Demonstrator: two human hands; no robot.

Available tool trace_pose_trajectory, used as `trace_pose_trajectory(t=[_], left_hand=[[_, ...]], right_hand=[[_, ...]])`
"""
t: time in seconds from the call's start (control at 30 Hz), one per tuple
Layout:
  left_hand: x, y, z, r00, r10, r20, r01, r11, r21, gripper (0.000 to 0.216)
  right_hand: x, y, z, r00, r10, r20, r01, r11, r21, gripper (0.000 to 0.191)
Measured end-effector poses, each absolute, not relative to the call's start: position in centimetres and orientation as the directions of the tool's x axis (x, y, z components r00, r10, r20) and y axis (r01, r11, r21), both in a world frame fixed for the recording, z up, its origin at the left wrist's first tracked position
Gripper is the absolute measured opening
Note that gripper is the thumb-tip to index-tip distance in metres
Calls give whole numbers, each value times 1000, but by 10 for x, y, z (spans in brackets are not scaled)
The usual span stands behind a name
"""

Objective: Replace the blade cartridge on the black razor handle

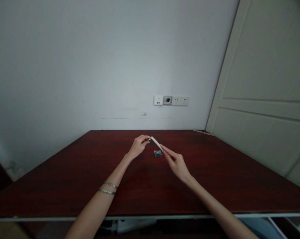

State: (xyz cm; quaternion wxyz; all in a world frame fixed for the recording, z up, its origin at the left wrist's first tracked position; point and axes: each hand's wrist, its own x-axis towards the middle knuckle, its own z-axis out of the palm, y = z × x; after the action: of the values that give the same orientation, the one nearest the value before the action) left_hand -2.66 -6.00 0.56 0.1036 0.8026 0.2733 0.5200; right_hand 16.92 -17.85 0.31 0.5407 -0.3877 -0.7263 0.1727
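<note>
Above the middle of the table, my right hand (177, 166) pinches the lower end of a slim white stick (156, 142), which slants up to the left. Fingers and thumb of my left hand (139, 145) are closed on a small dark-and-white piece (149, 139) right by the stick's upper end. Whether the piece and the stick are joined is too small to tell. Just below the stick, a small clear case (158, 153) with something teal inside lies on the tabletop, close to my right fingertips.
The dark red wooden table (65, 186) reaches back to a white wall (90, 66). Wall sockets (180, 101) and a switch plate (158, 100) sit above its far edge. A pale panelled door (266, 83) stands along the right. Under the front edge, some items show on a shelf.
</note>
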Motion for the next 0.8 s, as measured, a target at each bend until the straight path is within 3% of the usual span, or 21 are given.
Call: trace_pose_trajectory(t=[0.07,0.23,0.37,0.53,0.67,0.8], left_hand=[[-27,-59,4,304,551,777,331,-826,457,18],[-28,-56,2,278,571,772,349,-809,472,20],[-27,-58,4,307,567,764,368,-811,454,19],[-27,-62,6,274,632,725,372,-765,526,20],[-26,-62,6,274,641,717,353,-760,545,19],[-26,-61,6,268,644,717,363,-756,544,20]], right_hand=[[162,-183,-3,-141,733,665,375,661,-650,36],[148,-189,-10,-2,723,690,383,638,-668,40],[138,-193,-12,-110,737,667,348,657,-669,39],[134,-194,-10,52,776,629,321,583,-746,43],[131,-198,-10,-15,776,631,314,603,-733,43],[126,-201,-9,66,784,617,310,572,-759,44]])
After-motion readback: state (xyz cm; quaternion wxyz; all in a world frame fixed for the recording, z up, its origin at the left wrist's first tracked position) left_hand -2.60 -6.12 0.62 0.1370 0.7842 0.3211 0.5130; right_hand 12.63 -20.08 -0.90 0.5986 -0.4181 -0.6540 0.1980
